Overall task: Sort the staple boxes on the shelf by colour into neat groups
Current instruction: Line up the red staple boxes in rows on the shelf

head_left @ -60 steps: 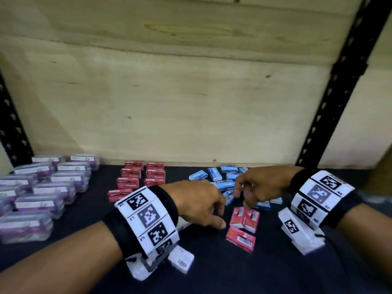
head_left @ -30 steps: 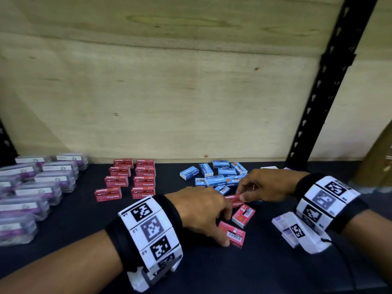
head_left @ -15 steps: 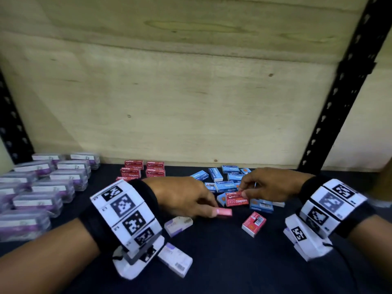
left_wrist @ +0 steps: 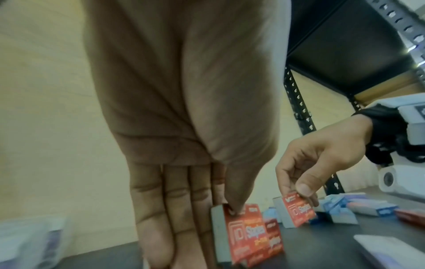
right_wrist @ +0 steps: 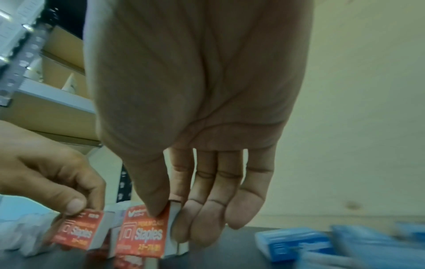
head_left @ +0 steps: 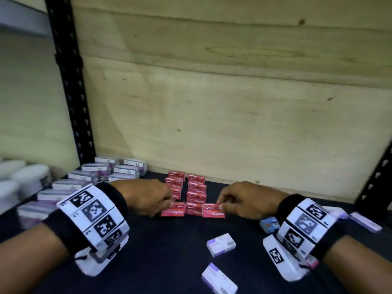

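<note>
Fingers (left_wrist: pixel 232 209) of left hand (head_left: pixel 146 198) and right hand (head_left: pixel 244 200) each pinching a red box (head_left: pixel 172 211), long axes sideways, flanking the red rows' (head_left: pixel 196 188) near end.

Black wristbands (head_left: pixel 110 200), white blocks with black square-patterned markers (head_left: pixel 93 217), white wrist camera housings (head_left: pixel 282 259).

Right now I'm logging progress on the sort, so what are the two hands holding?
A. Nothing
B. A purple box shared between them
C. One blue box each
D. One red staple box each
D: the left hand and right hand each pinch a red staple box at the front of the red group.
</note>
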{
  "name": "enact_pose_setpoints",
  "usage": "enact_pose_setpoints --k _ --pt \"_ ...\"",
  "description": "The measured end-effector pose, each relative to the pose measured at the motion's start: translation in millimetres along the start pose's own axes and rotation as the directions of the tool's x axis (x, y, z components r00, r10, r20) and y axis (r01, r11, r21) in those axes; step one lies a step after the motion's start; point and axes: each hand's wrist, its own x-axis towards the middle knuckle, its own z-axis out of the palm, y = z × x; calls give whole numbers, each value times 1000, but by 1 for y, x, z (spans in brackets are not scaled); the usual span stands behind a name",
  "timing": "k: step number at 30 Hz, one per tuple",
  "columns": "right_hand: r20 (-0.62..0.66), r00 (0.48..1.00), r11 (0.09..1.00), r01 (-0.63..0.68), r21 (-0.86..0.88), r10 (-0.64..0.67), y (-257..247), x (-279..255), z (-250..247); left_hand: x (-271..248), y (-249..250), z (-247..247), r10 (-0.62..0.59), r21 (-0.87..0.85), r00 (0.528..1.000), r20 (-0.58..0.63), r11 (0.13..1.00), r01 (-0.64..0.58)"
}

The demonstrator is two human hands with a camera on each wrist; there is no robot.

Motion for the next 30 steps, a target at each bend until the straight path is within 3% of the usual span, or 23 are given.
enact_pose_setpoints --k 11,21,25,30 --pt "35 999 999 19 -51 -17 -39 24 14 -14 -22 11 -35 7 998 42 999 34" --pt "-12 1000 1000 -26 16 26 -21 5 3 -16 -4 -5 -127 87 989 -79 987 134" --pt "-55 992 993 -116 0 116 12 -21 -8 -5 29 -16 -22 138 992 -125 990 39" --pt "-100 960 962 -267 -56 261 63 -71 -20 17 92 -17 247 143 956 -161 964 -225"
